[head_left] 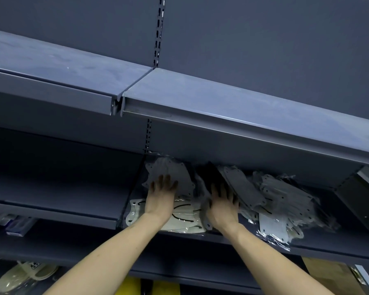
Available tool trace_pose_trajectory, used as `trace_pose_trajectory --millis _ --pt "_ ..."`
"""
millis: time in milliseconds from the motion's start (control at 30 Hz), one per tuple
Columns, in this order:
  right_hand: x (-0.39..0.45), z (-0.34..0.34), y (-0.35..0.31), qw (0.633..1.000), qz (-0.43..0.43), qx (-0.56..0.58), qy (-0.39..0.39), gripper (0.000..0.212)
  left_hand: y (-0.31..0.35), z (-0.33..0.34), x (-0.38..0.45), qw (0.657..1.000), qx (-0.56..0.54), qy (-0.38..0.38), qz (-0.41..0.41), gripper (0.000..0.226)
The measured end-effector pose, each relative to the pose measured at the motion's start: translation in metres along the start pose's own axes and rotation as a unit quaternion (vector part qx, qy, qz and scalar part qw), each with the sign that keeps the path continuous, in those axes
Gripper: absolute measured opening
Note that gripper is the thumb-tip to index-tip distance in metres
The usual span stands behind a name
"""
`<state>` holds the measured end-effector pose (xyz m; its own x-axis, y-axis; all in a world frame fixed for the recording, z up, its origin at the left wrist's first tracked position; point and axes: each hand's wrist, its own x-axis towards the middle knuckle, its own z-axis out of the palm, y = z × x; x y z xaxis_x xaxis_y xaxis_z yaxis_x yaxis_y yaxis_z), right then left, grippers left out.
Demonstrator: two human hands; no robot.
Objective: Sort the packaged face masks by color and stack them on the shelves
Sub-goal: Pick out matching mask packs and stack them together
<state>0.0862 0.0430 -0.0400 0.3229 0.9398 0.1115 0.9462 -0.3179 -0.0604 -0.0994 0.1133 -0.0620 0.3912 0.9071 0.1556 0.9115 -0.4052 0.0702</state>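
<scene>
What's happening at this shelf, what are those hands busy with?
A person is reaching both arms into a dark metal shelf to sort packaged face masks. The left hand lies flat with straight fingers on a grey mask pack at the left end, with a white mask pack in front of it. The right hand presses, fingers spread, on the edge of a loose heap of grey mask packs that spreads to the right. Neither hand grips anything, and the heap looks untidy.

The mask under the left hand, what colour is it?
Grey; the mask under the left hand shows in the head view.
</scene>
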Motion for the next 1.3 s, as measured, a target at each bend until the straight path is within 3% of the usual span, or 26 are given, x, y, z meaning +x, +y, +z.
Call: trace_pose_trajectory --millis 67,167,333,533,633,733,833,900,967,1067,1233,1300 --pt "-0.001 0.009 -0.003 0.998 0.002 -0.007 -0.061 0.065 -0.001 0.0 0.0 1.0 -0.011 -0.023 0.0 0.055" --pt "-0.002 0.018 -0.011 0.999 -0.029 0.018 -0.04 0.069 -0.002 0.001 0.001 1.0 -0.016 -0.021 0.006 0.048" --pt "0.001 0.018 -0.029 0.987 -0.155 0.046 -0.014 0.074 0.005 -0.004 0.011 0.999 0.026 -0.032 0.005 0.031" --pt "0.006 0.022 -0.039 0.986 -0.162 0.04 -0.032 0.065 0.012 -0.005 0.011 0.999 0.03 -0.018 0.015 0.026" --pt "0.006 0.022 -0.04 0.986 -0.156 0.062 -0.001 0.069 0.012 -0.011 0.008 0.999 -0.029 0.04 -0.005 0.021" --pt "0.005 0.017 -0.04 0.981 -0.144 0.097 0.084 0.081 0.009 -0.014 0.009 0.989 -0.071 0.132 0.0 0.03" --pt "0.003 0.009 -0.042 0.973 -0.15 0.125 0.126 0.083 0.008 -0.018 0.01 0.971 -0.115 0.201 0.055 0.032" --pt "0.002 0.004 -0.045 0.973 -0.147 0.133 0.119 0.071 0.009 -0.02 0.01 0.953 -0.132 0.248 0.112 0.033" --pt "0.001 -0.002 -0.046 0.974 -0.131 0.144 0.115 0.056 0.012 -0.024 0.009 0.939 -0.141 0.285 0.134 0.042" --pt "-0.002 -0.01 -0.045 0.961 -0.076 0.246 0.1 0.058 0.015 -0.028 0.005 0.946 -0.149 0.276 0.087 0.072" --pt "-0.01 -0.025 -0.048 0.915 -0.055 0.375 0.136 0.057 0.006 -0.011 0.0 0.981 -0.114 0.154 0.027 0.128" --pt "-0.011 -0.027 -0.052 0.907 -0.065 0.392 0.142 0.054 0.008 -0.006 0.0 0.988 -0.091 0.121 0.012 0.136"
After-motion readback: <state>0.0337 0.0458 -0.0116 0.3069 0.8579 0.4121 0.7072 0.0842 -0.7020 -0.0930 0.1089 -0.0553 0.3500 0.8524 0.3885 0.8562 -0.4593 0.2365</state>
